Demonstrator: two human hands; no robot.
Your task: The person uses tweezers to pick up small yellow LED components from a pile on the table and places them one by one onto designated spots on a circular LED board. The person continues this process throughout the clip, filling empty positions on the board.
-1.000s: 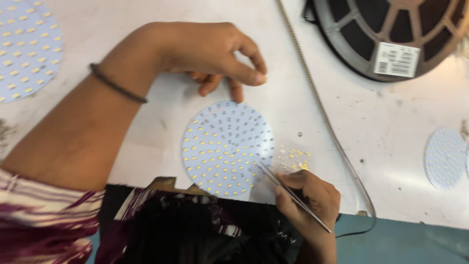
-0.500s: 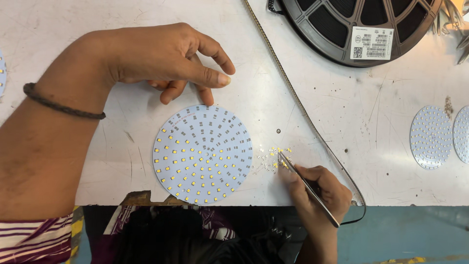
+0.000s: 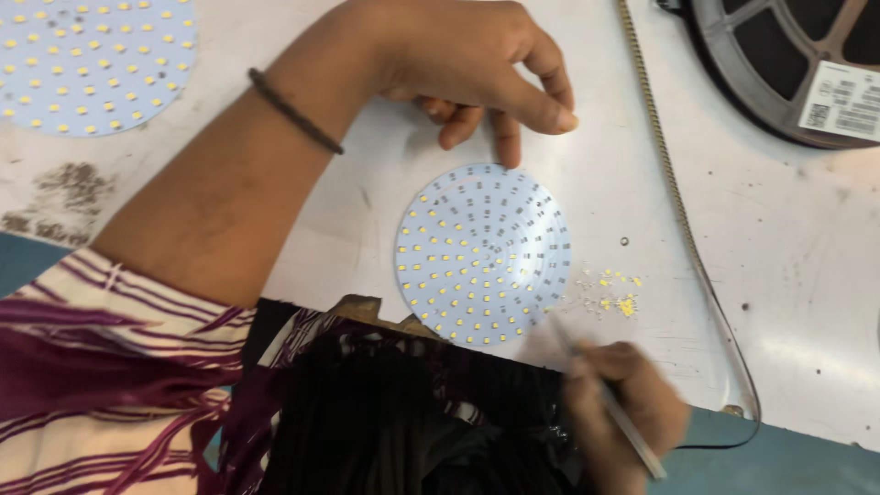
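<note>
A round white circuit board [image 3: 483,254] studded with small yellow chips lies on the white table. My left hand [image 3: 477,64] rests just beyond its far edge, one fingertip touching the rim and holding nothing. My right hand [image 3: 623,403], blurred, grips thin metal tweezers [image 3: 610,403] at the near edge of the table, their tip pointing toward the board's lower right rim. A small heap of loose yellow chips [image 3: 612,295] lies on the table just right of the board.
A second round chip-covered board [image 3: 87,55] lies at the far left. A large black tape reel [image 3: 788,64] with a white label sits at the far right, and a thin component tape [image 3: 678,211] runs from it down to the table's front edge [image 3: 807,431].
The view has shifted, so the board sits further right in the frame. My right hand with the tweezers has drawn back from the loose chips toward the near table edge.
</note>
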